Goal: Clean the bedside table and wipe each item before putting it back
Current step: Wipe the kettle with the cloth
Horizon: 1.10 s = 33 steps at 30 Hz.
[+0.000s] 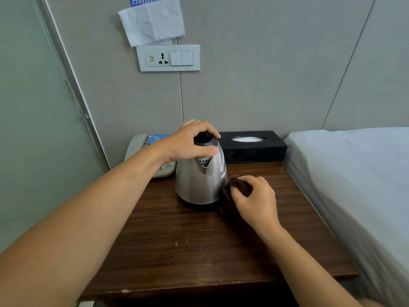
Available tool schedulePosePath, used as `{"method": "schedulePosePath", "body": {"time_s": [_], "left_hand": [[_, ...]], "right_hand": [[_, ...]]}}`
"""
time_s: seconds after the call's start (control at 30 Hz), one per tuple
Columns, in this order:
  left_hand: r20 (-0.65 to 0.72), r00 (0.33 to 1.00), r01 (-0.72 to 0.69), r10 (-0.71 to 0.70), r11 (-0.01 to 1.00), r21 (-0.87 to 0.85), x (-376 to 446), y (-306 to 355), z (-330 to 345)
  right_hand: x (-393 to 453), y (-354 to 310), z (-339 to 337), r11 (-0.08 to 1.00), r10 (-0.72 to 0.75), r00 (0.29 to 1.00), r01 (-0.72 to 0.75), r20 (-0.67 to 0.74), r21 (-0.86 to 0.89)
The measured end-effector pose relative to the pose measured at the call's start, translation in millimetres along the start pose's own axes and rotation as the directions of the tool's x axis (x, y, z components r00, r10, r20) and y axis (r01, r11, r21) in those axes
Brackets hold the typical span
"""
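Here, the steel kettle [200, 180] stands upright on the dark wooden bedside table [199, 251], toward the back of the top and a little left of its middle, spout facing the camera. The left hand [190, 141] sits on the kettle's black lid, fingers curled over the far side of the lid and thumb pressed along the near rim just above the spout, so the kettle top is grasped between them. The right hand [254, 200] is clenched around a dark brown cloth [234, 191]; the bunched cloth pokes out past the fingertips and touches the kettle's lower right flank, just beside the base. Part of the cloth trails down below the thumb onto the table surface. Behind the left-hand fingers, partly hidden by the wrist, lies a grey desk telephone [141, 147] with a blue label, at the back left corner of the table. Beyond the left fingertips to the right, a black tissue box [252, 149] rests against the wall, a white tissue showing in its oval slot. A few pale crumbs [180, 242] lie on the wood nearer the camera than both hands, between the forearms. To the right of the right-hand knuckles, well apart, runs the edge of a bed [354, 173] with white sheet. On the wall above the left hand: a socket and switch plate [169, 58], and over it a crumpled white paper [152, 21] covering a blue sign.
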<state>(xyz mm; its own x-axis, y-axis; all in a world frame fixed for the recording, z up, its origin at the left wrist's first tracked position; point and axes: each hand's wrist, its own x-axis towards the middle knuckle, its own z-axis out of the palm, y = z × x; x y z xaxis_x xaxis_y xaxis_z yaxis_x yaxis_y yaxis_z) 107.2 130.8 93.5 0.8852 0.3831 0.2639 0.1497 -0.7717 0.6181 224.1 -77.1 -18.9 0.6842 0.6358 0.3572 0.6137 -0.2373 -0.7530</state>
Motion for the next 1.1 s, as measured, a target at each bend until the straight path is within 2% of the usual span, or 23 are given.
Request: {"method": "schedulePosePath", "body": {"time_s": [0.1,0.2,0.33,0.43,0.53,0.7,0.87,1.0,1.1], "left_hand": [[0.163,0.987,0.017,-0.004,0.997,-0.077,2,8,-11],[0.283,0.958,0.044,-0.044,0.999,0.008,4,19,-23],[0.246,0.964,0.076,-0.099,0.992,0.104,-4,24,-19],[0.216,0.966,0.119,-0.142,0.986,0.116,-9,20,-14],[0.244,0.960,0.111,-0.136,0.987,0.116,-11,14,-17],[0.284,0.948,0.123,-0.142,0.989,0.087,-11,14,-17],[0.283,0.953,0.105,-0.107,0.994,0.022,-11,11,-16],[0.305,0.949,0.075,-0.082,0.997,0.035,-10,13,-17],[0.300,0.949,0.087,-0.098,0.995,0.049,-11,14,-18]], "right_hand": [[-3,5,-10,0.991,-0.036,0.998,0.042,-0.045,0.129],[-4,10,-18,0.969,-0.041,0.997,0.055,-0.062,0.242],[7,-1,-27,0.926,-0.125,0.984,0.162,-0.128,0.341],[20,-20,-20,0.904,-0.252,0.950,0.299,-0.183,0.304],[34,-32,0,0.903,-0.303,0.942,0.332,-0.143,0.273],[25,-31,20,0.909,-0.405,0.910,0.411,-0.089,0.064],[19,-34,11,0.801,-0.597,0.801,0.593,-0.037,-0.088],[44,-43,7,0.868,-0.487,0.854,0.497,-0.183,0.011],[30,-36,13,0.840,-0.534,0.832,0.542,-0.150,0.012]]}}
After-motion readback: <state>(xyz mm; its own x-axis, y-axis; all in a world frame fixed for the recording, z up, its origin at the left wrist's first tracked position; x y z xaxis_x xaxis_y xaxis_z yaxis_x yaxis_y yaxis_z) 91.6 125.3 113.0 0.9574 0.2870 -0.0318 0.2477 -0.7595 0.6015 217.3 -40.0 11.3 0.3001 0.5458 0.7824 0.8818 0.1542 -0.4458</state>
